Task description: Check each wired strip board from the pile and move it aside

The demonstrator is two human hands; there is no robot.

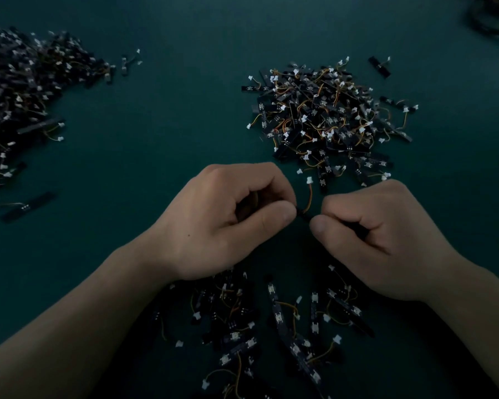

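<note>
Your left hand [228,223] and right hand [372,234] each pinch one end of the strip board [305,215], its long axis crosswise between both closed grips above the worktop [185,110], wire [310,197] rising toward the pile [329,119].

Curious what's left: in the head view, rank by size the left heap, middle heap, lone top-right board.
1-2. left heap of black wired boards, frame-cropped, and middle heap: alike, unranked.
3. lone black strip board.
</note>
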